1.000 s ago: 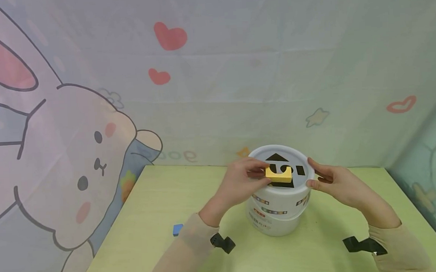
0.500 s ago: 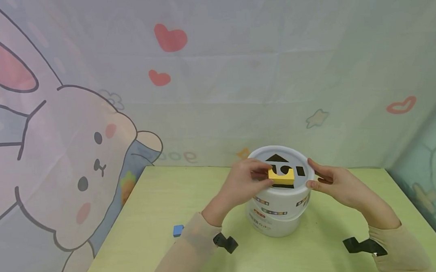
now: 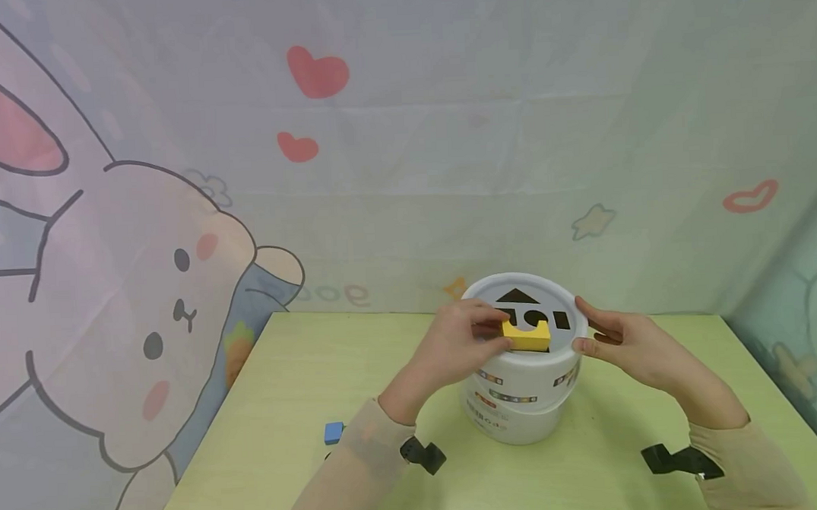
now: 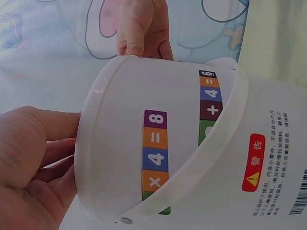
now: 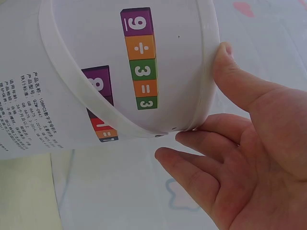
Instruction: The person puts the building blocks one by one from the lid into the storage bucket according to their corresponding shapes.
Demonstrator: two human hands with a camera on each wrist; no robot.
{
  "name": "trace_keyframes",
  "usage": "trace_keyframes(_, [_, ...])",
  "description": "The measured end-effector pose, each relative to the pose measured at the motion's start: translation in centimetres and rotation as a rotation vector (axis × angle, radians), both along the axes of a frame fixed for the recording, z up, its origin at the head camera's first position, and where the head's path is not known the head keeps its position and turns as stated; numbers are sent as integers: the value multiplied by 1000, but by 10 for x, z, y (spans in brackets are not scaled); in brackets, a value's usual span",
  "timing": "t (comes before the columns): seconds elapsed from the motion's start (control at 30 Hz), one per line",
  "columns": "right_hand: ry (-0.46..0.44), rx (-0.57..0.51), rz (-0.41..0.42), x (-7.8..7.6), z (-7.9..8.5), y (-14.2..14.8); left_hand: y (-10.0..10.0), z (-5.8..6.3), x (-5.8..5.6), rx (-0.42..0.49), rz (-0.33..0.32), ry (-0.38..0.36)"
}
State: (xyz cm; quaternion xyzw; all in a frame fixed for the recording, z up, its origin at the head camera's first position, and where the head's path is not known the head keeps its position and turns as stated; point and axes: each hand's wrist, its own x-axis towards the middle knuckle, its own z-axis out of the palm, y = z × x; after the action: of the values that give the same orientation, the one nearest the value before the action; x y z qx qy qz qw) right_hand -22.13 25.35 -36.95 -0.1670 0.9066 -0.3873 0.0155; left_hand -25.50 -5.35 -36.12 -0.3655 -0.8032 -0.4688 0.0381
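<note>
My left hand pinches a yellow arch block, a bar with a half-round cutout, between thumb and fingers. The block is right over the near slot of a white lid with several dark shaped holes, and hides most of that slot. The lid tops a white bucket. At its right side my right hand grips the rim, thumb in front and fingers farther back. In the right wrist view, the thumb of the right hand presses the lid's edge. The left wrist view shows the left hand at the rim, the block hidden.
A small blue block lies on the light green table, partly behind the left sleeve. The bucket's white handle hangs down along its side. A printed cloth with a rabbit and hearts rises behind the table.
My left hand has shifted the yellow arch block slightly right and nearer to me, and it now covers more of the near slot. The right hand and bucket have stayed in place.
</note>
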Motion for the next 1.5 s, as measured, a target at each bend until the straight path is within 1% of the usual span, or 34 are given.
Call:
trace_keyframes(0.47, [0,-2,-2,0,-1,-2,-3,-1,-1,-46,-3,20])
trace_keyframes(0.57, [0,-2,-4,0,-1,-1,-3,-1,-2,-62,-3,38])
trace_keyframes(0.7, [1,-6,-4,0,-1,0,-3,-1,-2,-84,4,88])
trace_keyframes(0.8, [2,-16,3,-1,-1,0,-3,0,-3,-84,8,103])
trace_keyframes(0.93, [7,-14,7,-2,-2,-1,-3,0,-2,-63,3,83])
trace_keyframes(1.07, [9,-10,8,-2,-1,0,-3,1,-2,-57,-3,79])
trace_keyframes(1.33, [-1,-9,3,-1,1,1,-2,2,-2,-75,-7,100])
trace_keyframes(1.43, [-5,-6,4,-2,1,1,-3,0,-4,-70,-19,123])
trace_keyframes(1.5, [-5,-8,7,-3,0,1,-4,-2,-5,-43,-41,120])
